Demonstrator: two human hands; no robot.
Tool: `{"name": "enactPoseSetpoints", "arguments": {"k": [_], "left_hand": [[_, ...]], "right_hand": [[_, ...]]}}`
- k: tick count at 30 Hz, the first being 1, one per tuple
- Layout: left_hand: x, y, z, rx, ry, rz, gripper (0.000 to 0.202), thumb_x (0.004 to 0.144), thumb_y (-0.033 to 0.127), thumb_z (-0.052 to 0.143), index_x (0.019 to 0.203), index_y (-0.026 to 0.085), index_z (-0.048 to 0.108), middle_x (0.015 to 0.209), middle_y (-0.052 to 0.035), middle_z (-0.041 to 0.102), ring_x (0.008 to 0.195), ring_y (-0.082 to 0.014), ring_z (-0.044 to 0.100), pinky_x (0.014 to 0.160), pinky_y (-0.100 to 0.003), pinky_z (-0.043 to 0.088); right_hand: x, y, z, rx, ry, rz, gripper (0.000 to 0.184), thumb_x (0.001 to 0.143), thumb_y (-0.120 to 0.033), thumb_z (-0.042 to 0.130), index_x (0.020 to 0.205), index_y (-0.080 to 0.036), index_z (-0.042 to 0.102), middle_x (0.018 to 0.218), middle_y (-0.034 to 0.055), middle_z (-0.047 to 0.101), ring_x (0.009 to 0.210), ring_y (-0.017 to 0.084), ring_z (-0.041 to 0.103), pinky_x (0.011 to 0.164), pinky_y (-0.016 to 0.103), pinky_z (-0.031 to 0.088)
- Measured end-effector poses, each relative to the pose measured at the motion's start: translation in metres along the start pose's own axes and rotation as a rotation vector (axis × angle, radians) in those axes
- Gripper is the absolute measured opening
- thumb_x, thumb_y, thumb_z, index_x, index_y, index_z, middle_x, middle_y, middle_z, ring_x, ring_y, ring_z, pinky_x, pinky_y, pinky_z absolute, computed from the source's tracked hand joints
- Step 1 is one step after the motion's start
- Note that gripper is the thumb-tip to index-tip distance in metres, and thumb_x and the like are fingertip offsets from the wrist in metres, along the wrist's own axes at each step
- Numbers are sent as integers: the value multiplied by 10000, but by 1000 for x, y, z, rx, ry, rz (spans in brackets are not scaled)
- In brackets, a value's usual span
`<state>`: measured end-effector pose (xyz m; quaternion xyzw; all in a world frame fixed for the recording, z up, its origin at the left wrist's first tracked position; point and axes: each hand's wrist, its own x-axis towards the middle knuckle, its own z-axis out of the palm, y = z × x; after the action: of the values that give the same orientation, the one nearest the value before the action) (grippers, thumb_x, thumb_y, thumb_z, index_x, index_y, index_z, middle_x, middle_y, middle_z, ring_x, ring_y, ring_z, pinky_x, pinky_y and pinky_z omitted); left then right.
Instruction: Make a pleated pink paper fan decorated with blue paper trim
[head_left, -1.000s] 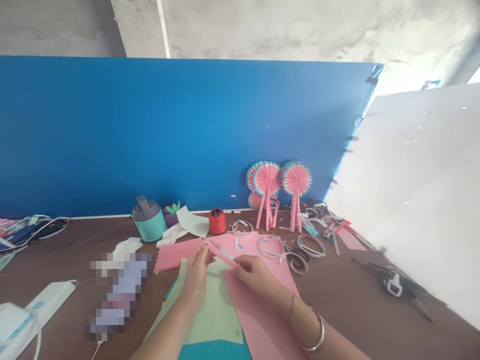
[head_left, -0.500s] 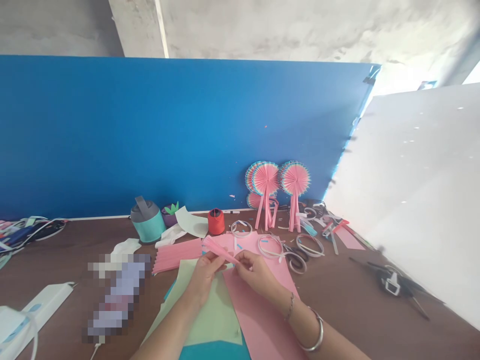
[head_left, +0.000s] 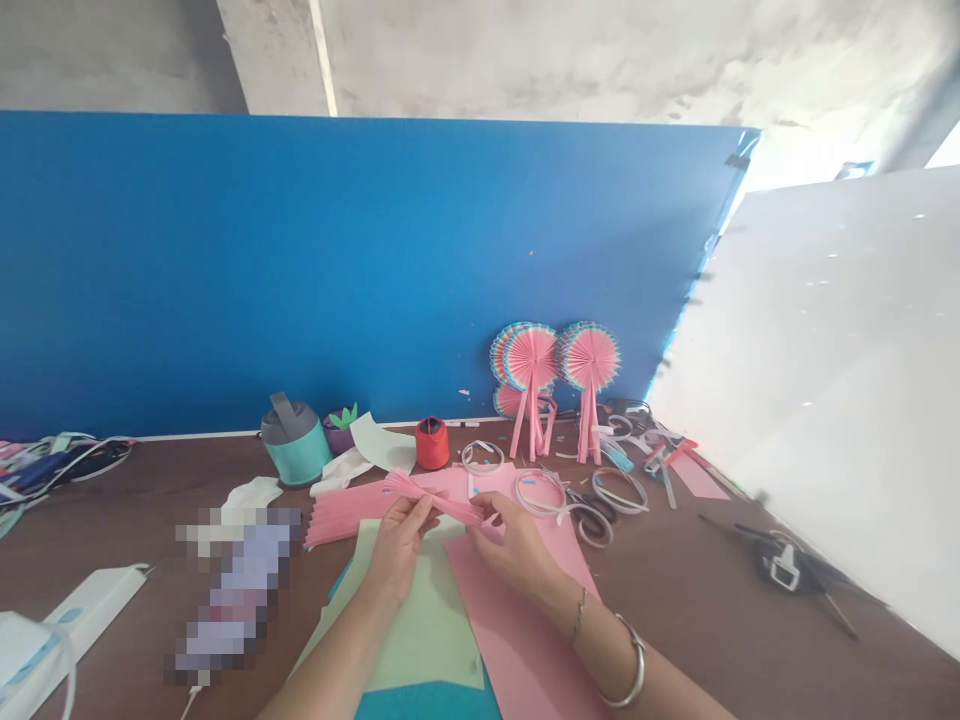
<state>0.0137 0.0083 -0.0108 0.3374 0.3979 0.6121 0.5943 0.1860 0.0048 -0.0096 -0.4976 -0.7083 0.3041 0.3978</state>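
Between my two hands is a narrow strip of pleated pink paper (head_left: 435, 495), its left end fanned out. My left hand (head_left: 403, 535) pinches it near the middle, thumb on top. At the right end, the fingertips of my right hand (head_left: 510, 540) close on the folds. Below lie a pale green sheet (head_left: 427, 625), a pink sheet (head_left: 517, 630) and a teal sheet (head_left: 427, 703). Another pleated pink paper (head_left: 341, 512) rests left of my hands. Finished-looking pink round paper fans (head_left: 590, 358) lean on the blue panel behind.
A red thread spool (head_left: 432, 445), a teal-and-grey pot (head_left: 296, 445) and a small plant (head_left: 341, 430) stand at the back. White paper strip coils (head_left: 541, 492) and scissors (head_left: 592, 512) lie right of centre. A power strip (head_left: 82, 610) is at left, cables (head_left: 795, 565) at right.
The pleated pink strip and my left hand have shifted slightly left. The strip now lies flatter and more stretched out between my hands. My right hand stays nearly in place.
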Motion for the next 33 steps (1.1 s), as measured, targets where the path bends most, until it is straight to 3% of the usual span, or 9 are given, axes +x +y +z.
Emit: {"name": "enactPoseSetpoints", "arguments": {"k": [5, 13, 15, 19, 21, 28, 33], "left_hand": [[2, 0, 0, -22, 0, 17, 287, 618, 396, 783, 783, 171, 712, 900, -69, 735, 790, -156, 634, 740, -260, 455], [3, -2, -2, -31, 18, 40, 292, 598, 399, 794, 756, 168, 709, 861, -59, 728, 747, -147, 619, 708, -255, 454], [3, -2, -1, -24, 17, 36, 297, 595, 395, 796, 757, 162, 711, 861, -67, 728, 745, -150, 619, 708, -257, 454], [1, 0, 0, -10, 13, 33, 274, 616, 380, 785, 767, 162, 715, 859, -66, 728, 767, -157, 621, 723, -262, 451], [0, 1, 0, -5, 12, 32, 270, 629, 382, 776, 782, 168, 717, 872, -65, 730, 786, -162, 625, 730, -264, 448], [0, 1, 1, 4, 44, 42, 269, 605, 384, 786, 739, 163, 713, 813, -49, 717, 756, -153, 612, 704, -258, 438], [0, 0, 1, 0, 80, 53, 289, 595, 396, 789, 730, 158, 696, 731, -24, 686, 695, -137, 596, 659, -242, 411]], "right_hand": [[1, -8, -4, 30, 7, 74, 436, 722, -192, 533, 1157, -169, 515, 973, 62, 628, 876, 186, 569, 764, 318, 443], [-4, -20, -7, 84, -97, 246, 675, 641, -266, 665, 1270, -171, 438, 1035, 43, 586, 877, 175, 571, 754, 286, 435], [-4, -20, -6, 100, -92, 248, 606, 647, -252, 651, 1223, -181, 476, 994, 25, 589, 822, 156, 570, 720, 269, 429], [-1, -14, -5, 97, -44, 170, 227, 706, -236, 573, 924, -175, 593, 829, 8, 603, 717, 140, 534, 637, 253, 405], [1, -9, -4, 98, -18, 153, 143, 734, -259, 553, 838, -174, 601, 763, 5, 600, 680, 139, 520, 608, 252, 394], [5, -6, -6, 117, -20, 142, 198, 761, -332, 553, 656, -172, 605, 666, 13, 614, 635, 144, 505, 584, 259, 390], [4, -5, -5, 115, -35, 125, 192, 764, -311, 543, 652, -172, 615, 662, 12, 622, 624, 140, 504, 576, 255, 381]]}}
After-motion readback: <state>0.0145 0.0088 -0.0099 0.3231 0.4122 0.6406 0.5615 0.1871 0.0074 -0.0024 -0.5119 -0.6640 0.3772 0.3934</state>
